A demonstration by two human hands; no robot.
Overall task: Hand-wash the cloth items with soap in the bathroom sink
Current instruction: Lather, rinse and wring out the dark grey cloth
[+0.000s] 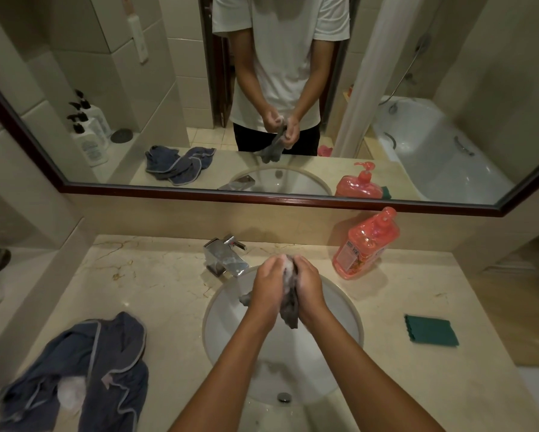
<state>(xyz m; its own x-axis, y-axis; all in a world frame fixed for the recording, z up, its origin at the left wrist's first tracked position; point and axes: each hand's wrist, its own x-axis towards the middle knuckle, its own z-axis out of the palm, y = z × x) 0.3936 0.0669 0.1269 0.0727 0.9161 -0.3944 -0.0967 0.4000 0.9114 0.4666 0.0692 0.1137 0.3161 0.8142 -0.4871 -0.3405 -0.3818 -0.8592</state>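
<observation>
1. The left hand (269,283) and the right hand (308,283) are pressed together over the sink (227,322), palms facing, with a small grey cloth (288,310) squeezed between them.
2. Both hands are curled closed on the cloth; white lather (288,266) shows at the top of the grip, between the knuckles.
3. A dark wet end of the cloth hangs out below the grip, and another bit sticks out to the left of the left hand, above the basin.
4. Beyond the grip and slightly left stands the chrome faucet (226,257), its spout pointing toward the hands; whether water is running cannot be told.
5. Beyond the grip to the right, a red pump bottle of soap (366,244) stands upright on the marble counter (156,288), against the back wall.
6. Well right of the grip and a little nearer the person, a green scouring pad (430,330) lies flat on the counter.
7. Well left of the grip and nearer the person, a blue towel (106,353) with grey edging lies crumpled on the counter, with a patch of white foam (71,391) on it.
8. Directly below the forearms, near the person, the drain (283,397) sits in the basin's bottom.
9. The mirror (168,88) above the counter reflects the hands gripping the cloth.
</observation>
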